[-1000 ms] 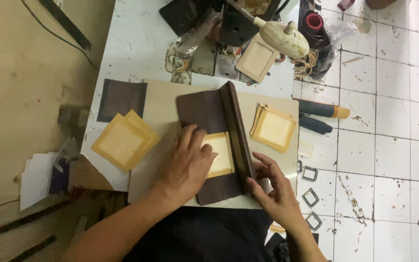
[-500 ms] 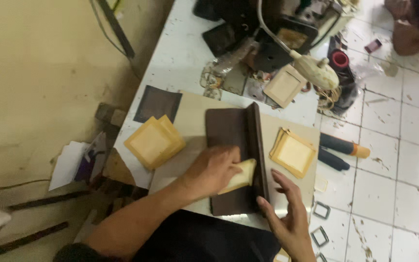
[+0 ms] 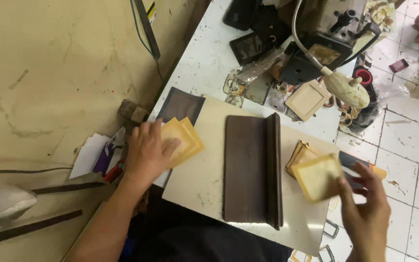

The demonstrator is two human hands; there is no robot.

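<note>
A dark brown leather piece (image 3: 248, 167) with a raised folded edge lies in the middle of a cream board (image 3: 197, 179). My left hand (image 3: 146, 150) rests flat on a stack of tan square pieces (image 3: 185, 138) at the board's left. My right hand (image 3: 365, 211) holds one pale tan square piece (image 3: 318, 177) in the air, just right of a second stack of tan squares (image 3: 299, 155). The held piece looks blurred.
A sewing machine (image 3: 335, 29) with a white lamp (image 3: 348, 90) stands at the back of the white table, amid black parts and a square frame (image 3: 309, 99). A dark rectangle (image 3: 180, 104) lies behind the left stack. Metal buckles (image 3: 331, 228) sit near the front right. Tiled floor lies right.
Both hands have left the brown leather piece. My left hand went left onto the tan stack; my right hand lifted a tan square off toward the right stack. The view shifted.
</note>
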